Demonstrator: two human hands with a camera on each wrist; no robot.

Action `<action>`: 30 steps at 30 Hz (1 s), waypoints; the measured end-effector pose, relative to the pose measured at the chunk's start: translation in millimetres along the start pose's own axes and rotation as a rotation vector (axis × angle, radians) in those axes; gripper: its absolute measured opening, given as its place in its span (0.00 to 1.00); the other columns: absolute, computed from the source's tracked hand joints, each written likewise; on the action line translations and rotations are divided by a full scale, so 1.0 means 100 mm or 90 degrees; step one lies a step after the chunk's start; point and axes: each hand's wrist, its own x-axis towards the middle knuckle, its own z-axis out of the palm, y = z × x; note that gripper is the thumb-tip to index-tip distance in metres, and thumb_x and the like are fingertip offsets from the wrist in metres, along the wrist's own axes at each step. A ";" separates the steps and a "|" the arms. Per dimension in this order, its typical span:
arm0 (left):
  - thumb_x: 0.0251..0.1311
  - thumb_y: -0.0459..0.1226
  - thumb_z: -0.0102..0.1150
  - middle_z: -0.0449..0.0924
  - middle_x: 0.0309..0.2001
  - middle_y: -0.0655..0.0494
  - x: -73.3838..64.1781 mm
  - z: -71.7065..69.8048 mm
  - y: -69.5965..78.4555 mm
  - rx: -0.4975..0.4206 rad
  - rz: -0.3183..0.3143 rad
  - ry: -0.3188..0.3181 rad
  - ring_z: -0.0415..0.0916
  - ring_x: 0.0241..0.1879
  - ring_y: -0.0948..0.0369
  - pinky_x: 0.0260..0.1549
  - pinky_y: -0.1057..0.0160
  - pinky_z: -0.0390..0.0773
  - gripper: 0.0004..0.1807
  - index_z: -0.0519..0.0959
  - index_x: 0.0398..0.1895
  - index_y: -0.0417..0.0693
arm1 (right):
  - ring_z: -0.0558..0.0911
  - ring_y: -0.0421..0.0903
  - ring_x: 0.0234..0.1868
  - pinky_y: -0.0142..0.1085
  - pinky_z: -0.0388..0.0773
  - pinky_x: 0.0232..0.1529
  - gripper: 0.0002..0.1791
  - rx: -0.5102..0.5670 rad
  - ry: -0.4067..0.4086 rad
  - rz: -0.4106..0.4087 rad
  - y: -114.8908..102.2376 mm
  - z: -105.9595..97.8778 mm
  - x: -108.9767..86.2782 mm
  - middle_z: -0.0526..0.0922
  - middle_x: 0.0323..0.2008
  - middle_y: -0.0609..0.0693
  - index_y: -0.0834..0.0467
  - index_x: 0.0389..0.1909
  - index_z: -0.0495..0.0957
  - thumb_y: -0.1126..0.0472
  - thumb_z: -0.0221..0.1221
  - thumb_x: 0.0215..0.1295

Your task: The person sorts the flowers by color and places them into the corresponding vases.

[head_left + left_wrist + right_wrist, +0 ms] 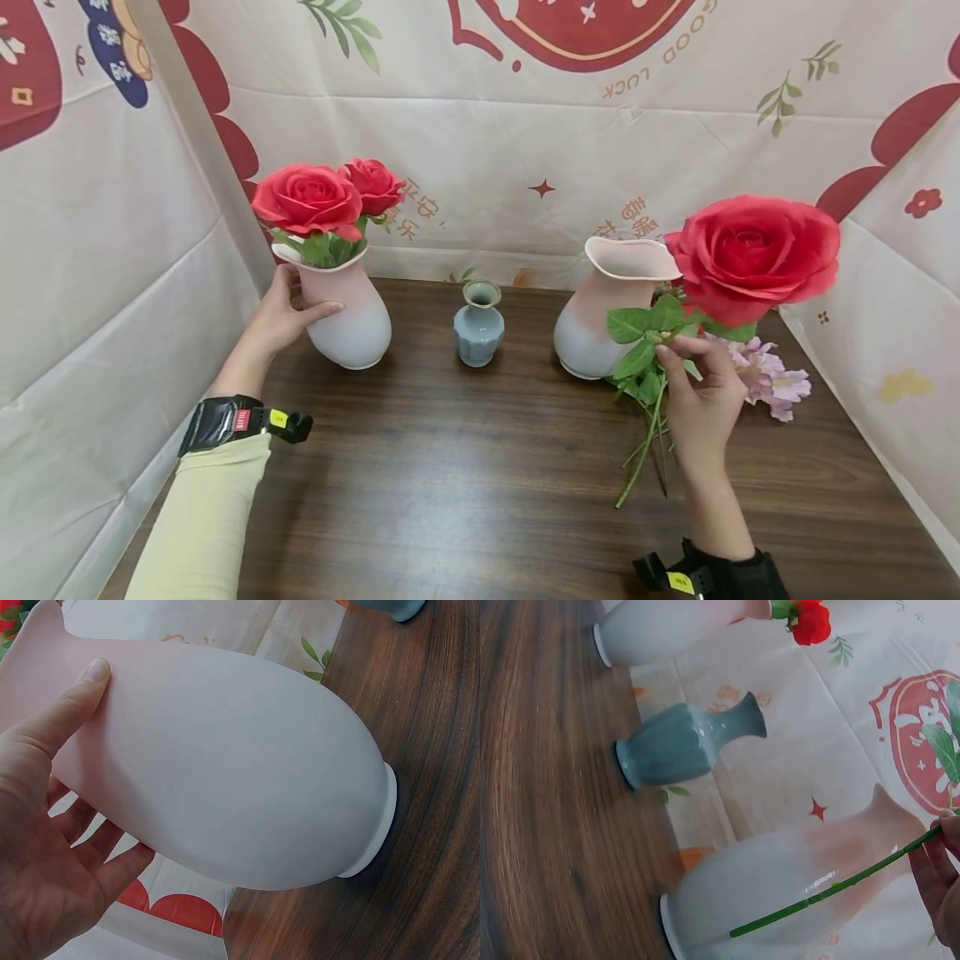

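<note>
Large red rose with green leaves and a slender green stem (752, 254): located at the right of the head frame, bloom uppermost, stem pointing down and to the left. Right hand (703, 392): fingers narrowed, thumb and fingertips pinching the stem just below the bloom. In the right wrist view, the stem crosses in front of the glossy pink-and-white flared vase (588, 337), which stands upright, right of centre in the head frame.

Left hand (281, 315): grips the neck of the matching pink-and-white vase (348, 317) at left of frame — thumb on the near face, fingers on the opposite side. Two red roses (311, 200) stand in its mouth.

Small blue-green ceramic vase (478, 335): upright at frame centre, between the larger pair. Pale pink-purple flowers (776, 383): on the dark wood-grain table (450, 475), beyond the right hand — partly hidden by it.
</note>
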 end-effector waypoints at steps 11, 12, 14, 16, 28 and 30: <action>0.59 0.50 0.69 0.52 0.74 0.37 -0.01 0.01 0.02 -0.010 0.003 -0.002 0.53 0.74 0.39 0.71 0.36 0.61 0.53 0.44 0.75 0.43 | 0.84 0.29 0.35 0.21 0.83 0.39 0.09 0.058 -0.045 0.015 -0.11 0.26 -0.07 0.84 0.33 0.36 0.83 0.38 0.75 0.80 0.62 0.59; 0.59 0.49 0.69 0.52 0.74 0.37 -0.01 0.01 0.02 -0.012 0.006 -0.002 0.53 0.74 0.39 0.71 0.36 0.61 0.53 0.44 0.75 0.43 | 0.84 0.29 0.35 0.21 0.83 0.38 0.10 0.060 -0.049 0.014 -0.12 0.28 -0.08 0.84 0.33 0.36 0.83 0.38 0.75 0.79 0.62 0.59; 0.59 0.49 0.69 0.52 0.74 0.36 -0.01 0.01 0.02 -0.014 0.011 -0.002 0.53 0.74 0.39 0.71 0.35 0.60 0.53 0.44 0.75 0.43 | 0.85 0.29 0.35 0.22 0.83 0.38 0.10 0.052 -0.058 0.012 -0.14 0.32 -0.09 0.84 0.33 0.35 0.82 0.38 0.75 0.78 0.62 0.60; 0.59 0.49 0.69 0.53 0.74 0.36 -0.02 0.02 0.02 -0.015 0.014 -0.002 0.54 0.74 0.39 0.71 0.35 0.61 0.52 0.44 0.75 0.43 | 0.85 0.29 0.35 0.21 0.83 0.38 0.10 0.044 -0.063 0.011 -0.14 0.35 -0.10 0.84 0.33 0.35 0.82 0.38 0.76 0.78 0.63 0.60; 0.59 0.49 0.69 0.53 0.74 0.36 -0.03 0.01 0.02 -0.013 0.016 0.000 0.54 0.73 0.39 0.70 0.35 0.62 0.52 0.44 0.75 0.43 | 0.85 0.30 0.36 0.21 0.83 0.39 0.10 0.061 -0.095 0.015 -0.16 0.48 -0.15 0.85 0.34 0.36 0.81 0.39 0.78 0.76 0.64 0.59; 0.59 0.49 0.69 0.53 0.74 0.37 -0.03 0.01 0.02 -0.012 0.016 0.001 0.54 0.73 0.39 0.70 0.35 0.61 0.52 0.44 0.75 0.43 | 0.85 0.30 0.37 0.21 0.83 0.40 0.11 0.057 -0.105 0.018 -0.17 0.50 -0.17 0.85 0.34 0.36 0.80 0.40 0.78 0.75 0.65 0.60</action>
